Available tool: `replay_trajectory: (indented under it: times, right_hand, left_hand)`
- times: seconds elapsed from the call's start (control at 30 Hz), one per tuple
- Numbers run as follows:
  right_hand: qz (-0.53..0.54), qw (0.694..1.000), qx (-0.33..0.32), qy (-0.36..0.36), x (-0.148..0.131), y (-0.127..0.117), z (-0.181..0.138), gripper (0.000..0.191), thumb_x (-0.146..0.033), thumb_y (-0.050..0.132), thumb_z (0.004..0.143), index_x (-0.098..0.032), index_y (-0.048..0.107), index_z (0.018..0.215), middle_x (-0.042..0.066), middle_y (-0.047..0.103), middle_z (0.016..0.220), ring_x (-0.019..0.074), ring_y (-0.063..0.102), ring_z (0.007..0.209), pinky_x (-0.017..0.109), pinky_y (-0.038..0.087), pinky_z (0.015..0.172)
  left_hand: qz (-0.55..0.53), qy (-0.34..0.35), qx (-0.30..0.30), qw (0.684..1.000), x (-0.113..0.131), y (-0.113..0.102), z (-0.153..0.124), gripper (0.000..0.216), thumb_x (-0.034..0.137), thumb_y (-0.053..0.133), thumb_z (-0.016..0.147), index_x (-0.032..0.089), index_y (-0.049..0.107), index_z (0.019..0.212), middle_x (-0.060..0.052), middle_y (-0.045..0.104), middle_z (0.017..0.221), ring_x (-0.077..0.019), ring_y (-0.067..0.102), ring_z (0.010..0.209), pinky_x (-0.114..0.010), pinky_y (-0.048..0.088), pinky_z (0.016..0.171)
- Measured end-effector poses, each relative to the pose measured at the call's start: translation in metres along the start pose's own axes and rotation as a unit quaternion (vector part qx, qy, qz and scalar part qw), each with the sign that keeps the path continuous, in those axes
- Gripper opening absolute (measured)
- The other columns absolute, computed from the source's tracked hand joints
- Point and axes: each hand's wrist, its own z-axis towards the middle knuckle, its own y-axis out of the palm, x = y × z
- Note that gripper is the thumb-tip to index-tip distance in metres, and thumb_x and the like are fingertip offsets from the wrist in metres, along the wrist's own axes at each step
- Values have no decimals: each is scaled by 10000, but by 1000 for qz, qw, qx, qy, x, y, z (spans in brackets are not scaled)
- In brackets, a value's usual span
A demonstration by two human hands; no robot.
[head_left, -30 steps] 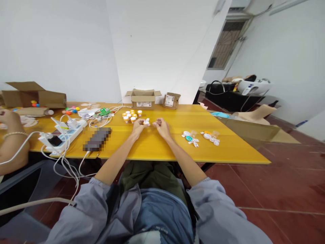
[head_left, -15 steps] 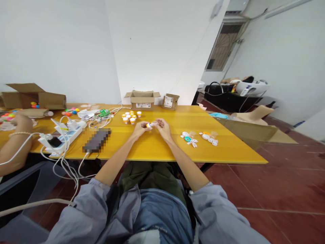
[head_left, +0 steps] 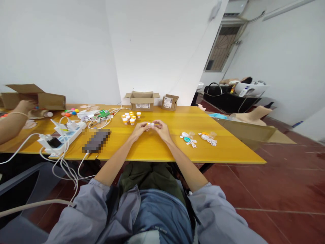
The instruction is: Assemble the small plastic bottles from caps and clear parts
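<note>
My left hand and my right hand meet over the middle of the yellow table. Both pinch a small orange and white bottle held between their fingertips. Just beyond them stands a cluster of several small orange bottles with white caps. To the right of my right hand lie white caps, a teal ring and small white pieces, and further right a second pile of caps.
A power strip with plugs and white cables lies at the left beside a dark phone. Two open cardboard boxes stand at the far edge. Another person's arm reaches toward a box at far left. Red tiled floor at right.
My hands have come together and both now hold the small bottle, which only the left held before. The other person's arm has lifted and moved back toward the far-left box.
</note>
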Motion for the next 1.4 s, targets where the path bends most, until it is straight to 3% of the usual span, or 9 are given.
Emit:
replay_trajectory:
  times: [0.4, 0.63, 0.93, 1.2, 1.4]
  right_hand:
    - [-23, 1000, -3, -2, -2, 1, -1, 331, -463, 779, 654, -235, 672, 868, 17, 731, 915, 196, 697, 822, 357, 573, 814]
    - [-24, 1000, 1, -6, -2, 1, -2, 323, -495, 774, 659, -231, 682, 822, 15, 737, 831, 196, 689, 802, 339, 568, 780]
    - [-17, 999, -5, 30, -5, 2, -3, 371, -572, 744, 674, -211, 693, 748, 14, 708, 690, 177, 653, 644, 300, 545, 609]
    - [-14, 998, -17, 62, -4, 0, -3, 360, -567, 733, 684, -212, 685, 721, 3, 676, 610, 150, 612, 520, 255, 470, 468]
    - [-17, 999, -17, 36, -5, 0, -3, 352, -553, 756, 666, -219, 687, 752, -2, 690, 669, 149, 616, 587, 268, 504, 548]
  left_hand:
    - [8, 5, 0, 1000, -2, 0, 1, 447, 613, 752, 713, 178, 763, 815, -35, 667, 686, -148, 582, 654, -261, 461, 643]
    - [12, 7, -3, 1000, 0, -1, 0, 455, 587, 787, 677, 180, 775, 880, -22, 658, 675, -147, 574, 660, -257, 462, 647]
    - [19, 0, -3, 1000, 2, 0, -1, 488, 454, 828, 671, 183, 767, 1072, -32, 722, 788, -144, 586, 690, -280, 484, 714]
    - [17, 8, -8, 1000, 4, 0, -3, 461, 427, 844, 658, 193, 774, 1049, -38, 737, 838, -148, 590, 707, -289, 480, 748]
    - [0, 2, -13, 1000, 2, -2, -1, 451, 437, 847, 639, 186, 773, 1007, -28, 719, 783, -149, 592, 686, -283, 477, 713]
